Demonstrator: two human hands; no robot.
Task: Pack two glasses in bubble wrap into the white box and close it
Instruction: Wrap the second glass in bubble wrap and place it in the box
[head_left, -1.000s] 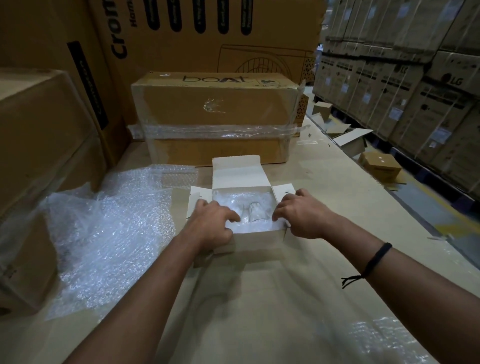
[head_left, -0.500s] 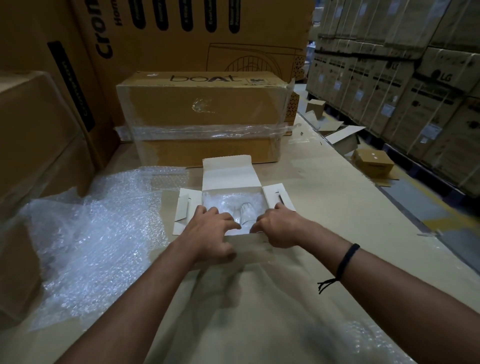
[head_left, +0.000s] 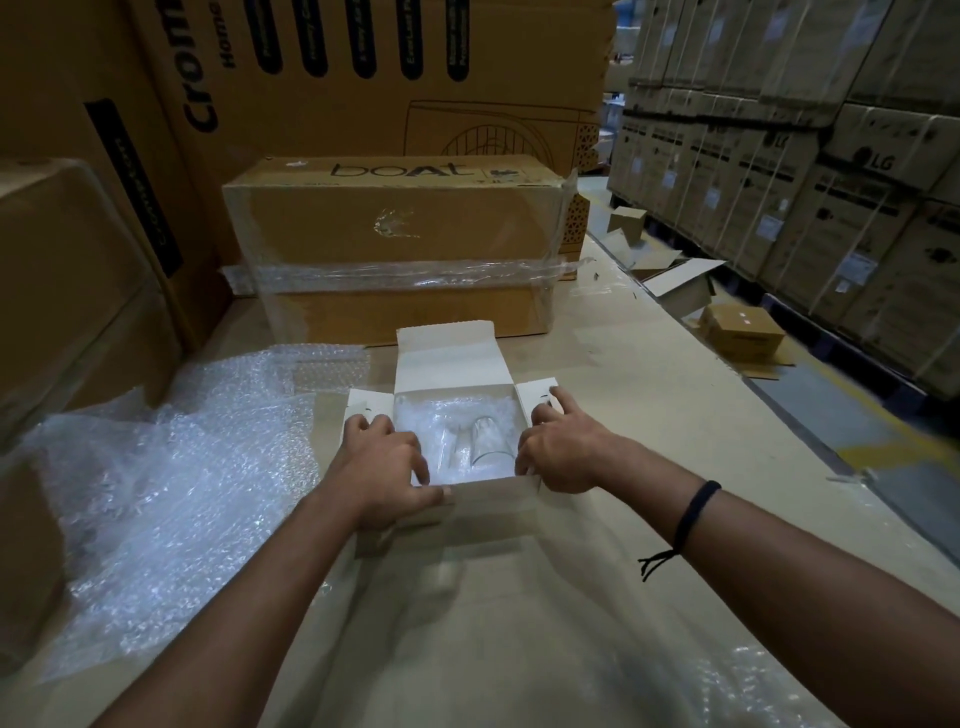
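Observation:
The white box (head_left: 449, 358) lies open on the cardboard-covered table, its lid flap standing up at the far side and small side flaps spread out. Inside, two clear glasses (head_left: 480, 441) lie side by side on bubble wrap (head_left: 415, 431). My left hand (head_left: 387, 467) grips the box's near left corner, thumb on the front wall. My right hand (head_left: 558, 449) holds the near right corner, with the index finger stretched along the right side flap (head_left: 535, 392).
A big loose sheet of bubble wrap (head_left: 166, 493) lies left of the box. A taped boAt carton (head_left: 400, 249) stands right behind it, with tall cartons at left. Small boxes (head_left: 740, 332) lie on the floor to the right, before stacked LG cartons.
Both hands have moved apart from the box's middle to its near corners, uncovering the glasses. The right index finger now reaches onto the right side flap.

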